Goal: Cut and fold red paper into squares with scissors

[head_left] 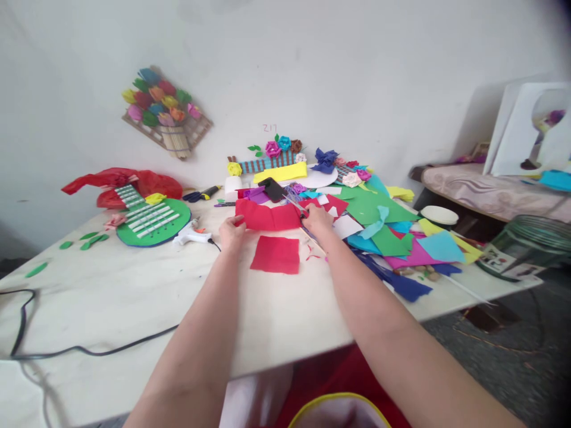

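A red paper strip [267,216] with fold creases lies across the middle of the table. My left hand [232,232] pinches its left end between thumb and fingers. At the strip's right end, my right hand [318,220] is closed around a pair of scissors [294,204], whose blades point up and left over the paper. The fingers hide most of the scissors' handles. Nearer to me lies a separate red paper square [275,255], flat between my forearms. Small red scraps [313,256] are scattered just right of the square.
Coloured paper sheets [379,211] are heaped to the right. A white glue gun [193,234] and a green guitar-shaped craft [154,223] lie left, with a black cable [89,351] nearby. A glass jar [526,246] stands at the right table edge. Paper flowers [283,144] line the wall.
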### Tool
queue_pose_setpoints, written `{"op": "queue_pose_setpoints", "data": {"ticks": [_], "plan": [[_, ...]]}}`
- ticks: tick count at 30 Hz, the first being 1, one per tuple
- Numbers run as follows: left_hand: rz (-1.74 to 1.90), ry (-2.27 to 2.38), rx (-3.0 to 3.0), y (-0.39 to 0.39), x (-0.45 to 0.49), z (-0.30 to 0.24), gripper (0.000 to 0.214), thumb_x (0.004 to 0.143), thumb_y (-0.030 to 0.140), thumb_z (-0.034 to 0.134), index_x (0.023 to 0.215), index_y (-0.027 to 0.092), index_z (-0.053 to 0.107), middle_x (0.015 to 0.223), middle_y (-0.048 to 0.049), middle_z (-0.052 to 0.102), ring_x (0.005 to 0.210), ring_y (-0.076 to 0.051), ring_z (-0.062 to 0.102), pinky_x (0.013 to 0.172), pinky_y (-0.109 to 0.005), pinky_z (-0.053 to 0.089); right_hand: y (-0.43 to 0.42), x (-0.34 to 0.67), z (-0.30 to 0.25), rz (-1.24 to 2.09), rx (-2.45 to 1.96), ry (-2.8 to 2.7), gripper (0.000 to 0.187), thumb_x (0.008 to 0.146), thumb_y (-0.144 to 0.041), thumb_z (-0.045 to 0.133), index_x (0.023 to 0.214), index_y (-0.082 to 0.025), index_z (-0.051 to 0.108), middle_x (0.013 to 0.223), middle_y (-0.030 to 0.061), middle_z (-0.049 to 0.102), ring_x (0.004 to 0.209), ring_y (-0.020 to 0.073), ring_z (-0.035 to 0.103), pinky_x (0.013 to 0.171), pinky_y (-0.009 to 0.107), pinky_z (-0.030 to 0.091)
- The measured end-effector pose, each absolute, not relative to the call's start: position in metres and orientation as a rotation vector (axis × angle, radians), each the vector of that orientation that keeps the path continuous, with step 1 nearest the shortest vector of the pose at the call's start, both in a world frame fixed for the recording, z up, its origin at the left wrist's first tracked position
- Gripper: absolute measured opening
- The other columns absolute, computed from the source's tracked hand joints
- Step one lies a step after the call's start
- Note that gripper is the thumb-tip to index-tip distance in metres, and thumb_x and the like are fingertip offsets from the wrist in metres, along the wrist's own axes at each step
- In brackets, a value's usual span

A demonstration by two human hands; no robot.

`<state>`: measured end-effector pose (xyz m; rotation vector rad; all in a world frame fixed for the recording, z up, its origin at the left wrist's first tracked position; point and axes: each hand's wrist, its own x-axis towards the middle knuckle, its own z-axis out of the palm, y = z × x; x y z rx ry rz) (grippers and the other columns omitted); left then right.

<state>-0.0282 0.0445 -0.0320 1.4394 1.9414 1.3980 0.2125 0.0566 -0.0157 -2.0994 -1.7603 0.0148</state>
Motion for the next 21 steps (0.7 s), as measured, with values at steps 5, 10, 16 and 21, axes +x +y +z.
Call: {"op": "queue_pose_setpoints", "data": {"ticks": [5,10,16,21], "plan": [[1.386,1.947,1.444,0.043,-0.028,-0.03,0.034,0.069,0.017,0.06,0.102,0.016,0.067,0.091,-0.0076,0.069,0.083,-0.019,0.064,0.079,-0.028,0.048,0.056,0.213,-0.018,-0.012,-2.093,-1.742,0.037,0.078,-0.024,0.052,0.114,-0.021,0.052,0.102,0.0105,0.064,0.097,0.0251,0.059,0.077,0.034,0.044],[1.395,1.948,1.415,0.043,-0.028,-0.031,0.035,0.068,0.017,0.06,0.102,0.017,0.067,0.088,-0.0069,0.069,0.082,-0.02,0.063,0.078,-0.029,0.048,0.055,0.217,-0.015,0.023,-2.055,-1.688,0.035,0.079,-0.026,0.05,0.114,-0.025,0.053,0.102,0.008,0.064,0.099,0.0246,0.057,0.077,0.034,0.043],[1.377,1.923,1.391,0.042,-0.028,-0.029,0.038,0.067,0.014,0.058,0.104,0.016,0.066,0.088,-0.0075,0.069,0.081,-0.019,0.063,0.075,-0.027,0.049,0.05,0.233,-0.001,-0.046,-2.065,-1.278,0.035,0.084,-0.032,0.044,0.116,-0.023,0.054,0.098,0.0097,0.064,0.091,0.0242,0.059,0.074,0.032,0.042],[1.379,1.896,1.378,0.041,-0.027,-0.03,0.038,0.067,0.013,0.058,0.104,0.014,0.066,0.091,-0.0091,0.068,0.079,-0.019,0.063,0.074,-0.027,0.049,0.04,0.253,0.002,-0.084,-2.056,-0.923,0.036,0.087,-0.032,0.037,0.119,-0.023,0.05,0.099,0.01,0.064,0.089,0.0243,0.059,0.072,0.031,0.04]]}}
